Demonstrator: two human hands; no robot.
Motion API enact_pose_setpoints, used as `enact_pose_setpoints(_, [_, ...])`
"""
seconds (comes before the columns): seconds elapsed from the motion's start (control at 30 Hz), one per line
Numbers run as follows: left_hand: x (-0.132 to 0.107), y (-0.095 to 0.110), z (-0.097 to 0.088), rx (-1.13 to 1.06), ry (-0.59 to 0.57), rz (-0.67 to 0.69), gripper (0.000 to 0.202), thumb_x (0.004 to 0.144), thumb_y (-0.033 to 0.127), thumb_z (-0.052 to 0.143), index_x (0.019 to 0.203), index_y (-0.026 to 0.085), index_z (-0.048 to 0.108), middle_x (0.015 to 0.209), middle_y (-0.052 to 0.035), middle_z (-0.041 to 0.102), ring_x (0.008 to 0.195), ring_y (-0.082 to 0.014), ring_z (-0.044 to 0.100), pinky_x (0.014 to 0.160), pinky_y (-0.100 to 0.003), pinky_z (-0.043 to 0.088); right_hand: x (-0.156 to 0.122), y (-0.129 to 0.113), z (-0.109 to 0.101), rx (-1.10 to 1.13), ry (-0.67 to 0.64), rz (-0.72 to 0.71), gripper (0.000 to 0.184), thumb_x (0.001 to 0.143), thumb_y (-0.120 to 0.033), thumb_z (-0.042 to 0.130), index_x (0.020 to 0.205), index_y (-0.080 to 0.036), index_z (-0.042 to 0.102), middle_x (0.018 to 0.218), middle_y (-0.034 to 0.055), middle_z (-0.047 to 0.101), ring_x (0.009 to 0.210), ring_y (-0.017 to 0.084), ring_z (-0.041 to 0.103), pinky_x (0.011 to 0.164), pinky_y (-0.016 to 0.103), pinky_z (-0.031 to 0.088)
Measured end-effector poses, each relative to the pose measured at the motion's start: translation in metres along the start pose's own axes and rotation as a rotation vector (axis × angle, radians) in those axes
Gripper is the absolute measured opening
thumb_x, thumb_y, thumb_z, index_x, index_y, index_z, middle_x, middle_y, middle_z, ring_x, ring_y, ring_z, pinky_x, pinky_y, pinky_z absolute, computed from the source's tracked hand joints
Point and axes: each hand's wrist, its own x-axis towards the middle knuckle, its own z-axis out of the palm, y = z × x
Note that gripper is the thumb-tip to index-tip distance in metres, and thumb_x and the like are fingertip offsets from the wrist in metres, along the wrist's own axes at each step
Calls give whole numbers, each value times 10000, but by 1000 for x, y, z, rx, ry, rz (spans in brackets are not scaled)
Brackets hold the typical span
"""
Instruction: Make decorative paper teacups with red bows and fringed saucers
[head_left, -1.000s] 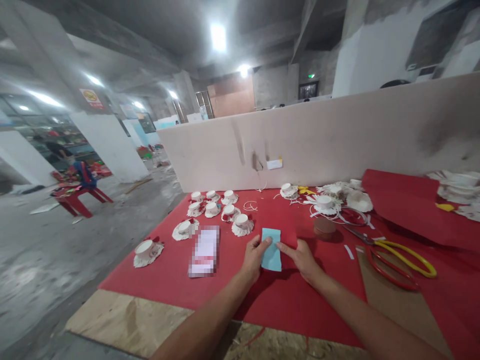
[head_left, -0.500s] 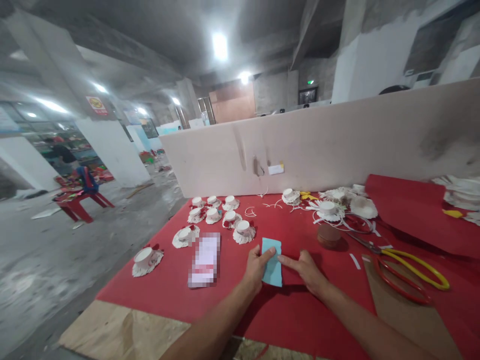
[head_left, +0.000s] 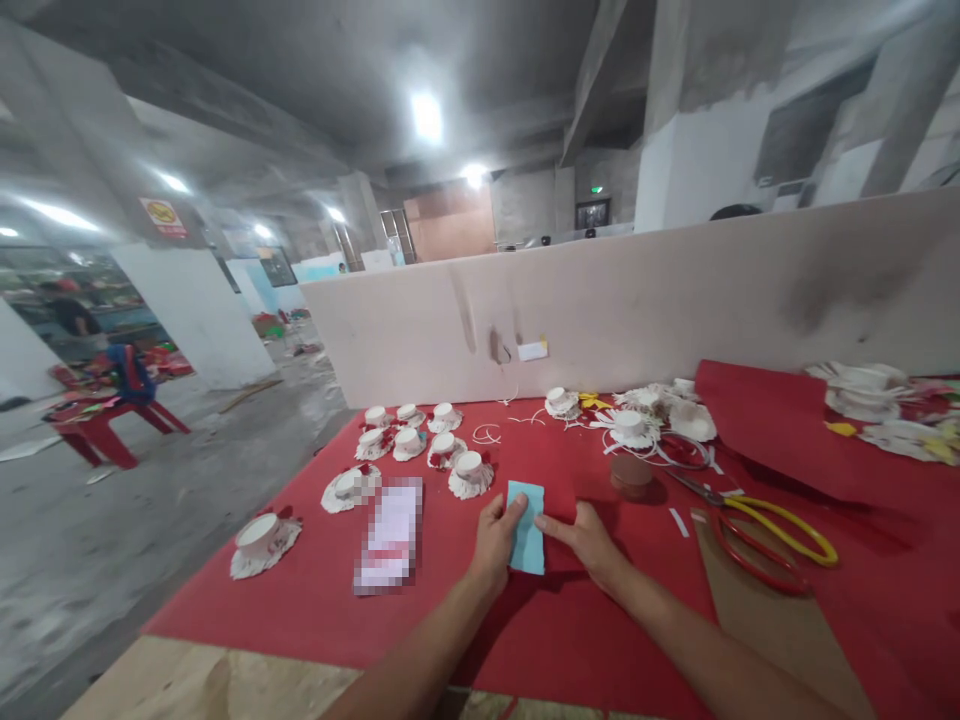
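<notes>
A small light-blue paper sheet [head_left: 526, 520] lies flat on the red table cover [head_left: 315, 600], partly folded under a red flap on its right side. My left hand [head_left: 493, 538] presses the sheet's left edge, thumb lying on the blue paper, fingers curled at the side. My right hand [head_left: 583, 535] rests flat on the red flap beside it, index finger stretched toward the blue sheet.
Several white paper-cup hats [head_left: 442, 450] sit behind my hands, one more [head_left: 260, 535] at the left. A blurred white card [head_left: 388, 535] lies left of my hands. Scissors with yellow and red handles [head_left: 772, 535], a brown round lid [head_left: 631, 472], brown cardboard [head_left: 780, 625] and a pale board wall [head_left: 675, 290] are also here.
My hands stay on the blue sheet; the right index finger has slid nearer across it. The head view drifted slightly right and down.
</notes>
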Motion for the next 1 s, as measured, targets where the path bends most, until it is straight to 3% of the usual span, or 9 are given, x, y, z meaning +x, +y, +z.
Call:
enact_pose_setpoints(0.23, [0,0,0,12,-38,14,380,567,421,781,783,132,665,666,-32,669,535,-134,577,551,-251,458,2,6,-2,-2,70,-29,493,625,-421,761,1021,-150,649,1010,99,703,926,304,645,822,451,510])
enact_pose_setpoints(0.37, [1,-1,0,30,-12,28,373,595,448,759,742,122,655,605,-15,635,519,-126,561,513,-233,441,0,4,-2,45,13,21,512,647,-452,738,1041,-138,649,984,105,709,856,302,663,778,458,521])
enact_pose_setpoints(0.47, [0,-1,0,24,-7,31,374,614,454,745,774,128,656,635,-13,641,511,-110,550,516,-226,443,-1,3,-1,45,19,-8,578,600,-428,777,1086,-153,631,1028,102,698,911,306,651,809,463,515])
enact_pose_setpoints(0.57, [-1,0,0,18,-22,27,372,601,437,758,777,124,659,660,-25,652,521,-113,557,537,-236,459,-2,3,-2,-10,56,-34,554,594,-406,787,1065,-152,640,1056,111,688,931,306,644,826,463,510])
enact_pose_setpoints(0.8, [-2,3,0,17,-36,44,385,545,383,799,786,113,669,688,-55,678,538,-136,583,531,-242,470,1,5,-2,24,4,-20,554,550,-435,805,1001,-149,658,971,107,711,926,314,644,821,464,507])
enact_pose_setpoints(1.0, [-1,5,-2,-1,-49,23,398,568,429,779,779,112,662,693,-79,690,544,-162,611,502,-240,467,1,7,1,33,-2,2,548,538,-460,801,955,-134,663,940,109,716,844,296,662,773,436,521])
